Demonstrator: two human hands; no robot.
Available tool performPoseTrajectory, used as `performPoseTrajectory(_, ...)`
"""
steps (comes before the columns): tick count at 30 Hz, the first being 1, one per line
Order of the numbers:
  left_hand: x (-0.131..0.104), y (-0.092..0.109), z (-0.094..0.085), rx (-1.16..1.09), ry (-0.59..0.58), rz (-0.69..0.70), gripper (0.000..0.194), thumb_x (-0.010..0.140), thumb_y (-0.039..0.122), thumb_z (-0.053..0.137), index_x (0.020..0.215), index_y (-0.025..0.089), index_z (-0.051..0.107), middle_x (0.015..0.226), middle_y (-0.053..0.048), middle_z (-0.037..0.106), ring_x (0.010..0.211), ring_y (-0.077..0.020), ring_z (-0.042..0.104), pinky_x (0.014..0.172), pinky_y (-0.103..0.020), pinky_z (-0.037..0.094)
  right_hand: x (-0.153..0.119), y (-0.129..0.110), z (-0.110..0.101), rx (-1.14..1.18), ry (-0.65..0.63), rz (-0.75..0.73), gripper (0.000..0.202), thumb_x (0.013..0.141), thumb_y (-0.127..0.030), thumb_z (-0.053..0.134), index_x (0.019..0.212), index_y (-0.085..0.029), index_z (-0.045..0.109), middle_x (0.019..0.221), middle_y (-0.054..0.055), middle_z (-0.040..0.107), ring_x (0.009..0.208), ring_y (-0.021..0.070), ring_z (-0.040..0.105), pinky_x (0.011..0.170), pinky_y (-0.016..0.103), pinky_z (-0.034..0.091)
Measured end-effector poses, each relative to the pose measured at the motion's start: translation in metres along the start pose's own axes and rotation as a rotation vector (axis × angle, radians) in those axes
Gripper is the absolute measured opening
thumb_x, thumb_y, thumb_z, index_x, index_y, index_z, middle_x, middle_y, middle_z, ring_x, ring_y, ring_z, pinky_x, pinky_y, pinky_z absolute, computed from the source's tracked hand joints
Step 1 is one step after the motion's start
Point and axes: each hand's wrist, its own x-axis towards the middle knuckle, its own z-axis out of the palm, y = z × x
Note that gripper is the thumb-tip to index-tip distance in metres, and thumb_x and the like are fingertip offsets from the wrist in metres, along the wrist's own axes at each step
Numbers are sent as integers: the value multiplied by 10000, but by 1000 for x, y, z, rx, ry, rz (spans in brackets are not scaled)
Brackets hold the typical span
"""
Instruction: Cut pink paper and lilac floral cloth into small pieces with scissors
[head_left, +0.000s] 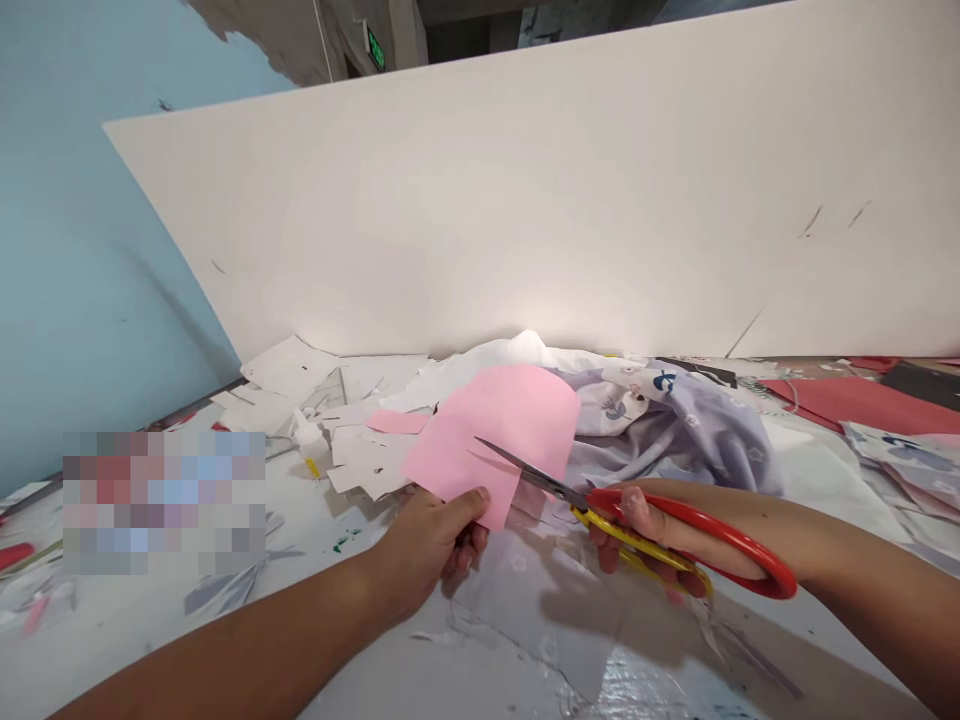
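Observation:
A pink sheet [502,410] with a rounded upper edge is held at its lower edge by my left hand [442,540], the thumb on top and the fingers curled beneath. My right hand [637,530] grips scissors [551,484] with one red and one yellow handle. Their blades lie across the sheet and point up and left, and one blade shows above the pink surface. The sheet's lower right edge meets the blades. Below the hands lies pale lilac patterned fabric [517,600].
Crumpled lilac and white fabric [675,420] lies behind my right hand. White paper pieces [289,370] and a small white bottle [306,432] are to the left. Red sheets [862,400] lie at the right. A white board [487,220] stands behind the table.

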Motion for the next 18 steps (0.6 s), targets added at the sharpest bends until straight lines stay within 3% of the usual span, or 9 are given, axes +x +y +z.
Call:
performPoseTrajectory(11,-1,-6,-2,108,-16,33,438,707,476,531,423,142,522,344,13,433,337,-70,357,382,-217,270,-2,-5,0,-55,-35,-13,825,654,-776,-3,876,-225,569,657,21,532,546,162,535,627,339,462)
performPoseTrajectory(18,-1,-5,-4,111,-39,21,458,708,493,530,408,147,512,315,26,398,321,-65,332,367,-213,256,0,-3,2,43,-32,-72,679,720,-738,78,812,-216,501,815,50,611,507,115,534,555,272,466)
